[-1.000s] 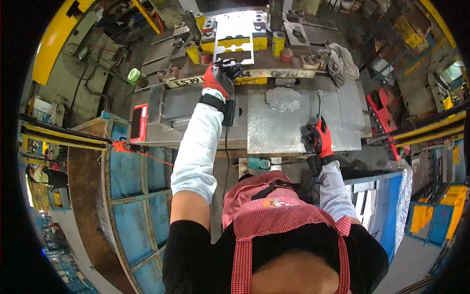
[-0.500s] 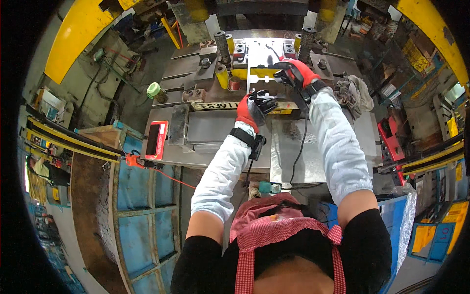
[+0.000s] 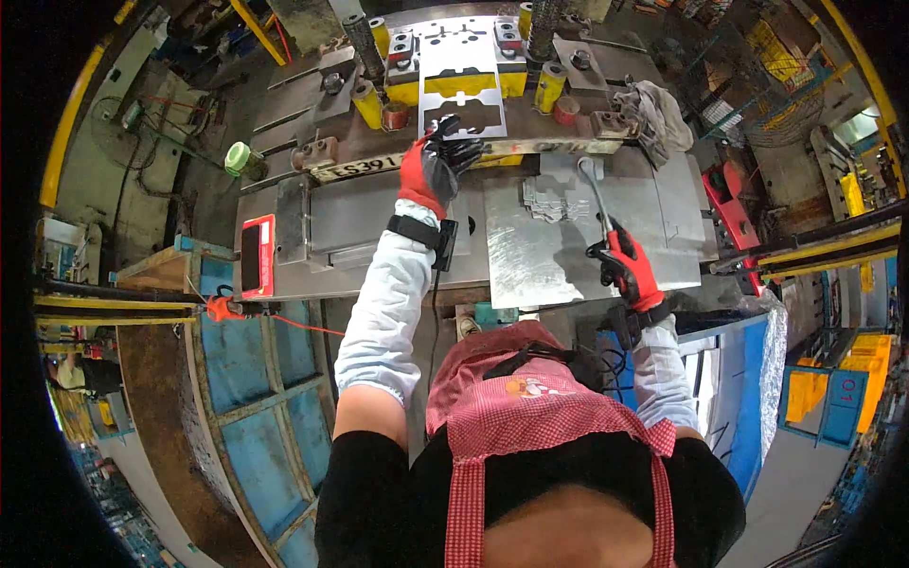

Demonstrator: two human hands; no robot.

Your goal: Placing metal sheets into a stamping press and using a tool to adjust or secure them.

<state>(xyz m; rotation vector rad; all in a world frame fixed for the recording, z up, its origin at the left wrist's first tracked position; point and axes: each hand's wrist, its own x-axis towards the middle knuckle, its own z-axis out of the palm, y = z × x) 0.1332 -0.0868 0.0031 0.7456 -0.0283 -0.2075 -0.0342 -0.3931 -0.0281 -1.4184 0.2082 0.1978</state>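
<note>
My left hand (image 3: pixel 437 170), in a red and black glove, is at the near end of a shiny metal strip (image 3: pixel 459 83) with cut-outs. Its fingers are apart, and whether they touch the strip's edge is unclear. At the right, my right hand (image 3: pixel 629 272), in a matching glove, is closed around a thin metal rod with a rounded end (image 3: pixel 597 194). The rod points away from me over a flat metal sheet (image 3: pixel 530 260). Beside the rod's far end, several cut metal pieces (image 3: pixel 554 199) lie stacked on the sheet.
Yellow posts (image 3: pixel 550 87) and dark coil springs (image 3: pixel 363 47) flank the strip. A crumpled grey cloth (image 3: pixel 653 114) lies at the right. To the left are a green-lidded bottle (image 3: pixel 240 159) and a phone on a red case (image 3: pixel 258 256). Blue-panelled crates (image 3: pixel 260 369) stand below.
My right hand has come back from the strip toward me, bringing the rod over the sheet. The left hand stays by the strip's near end. The whole view has shifted.
</note>
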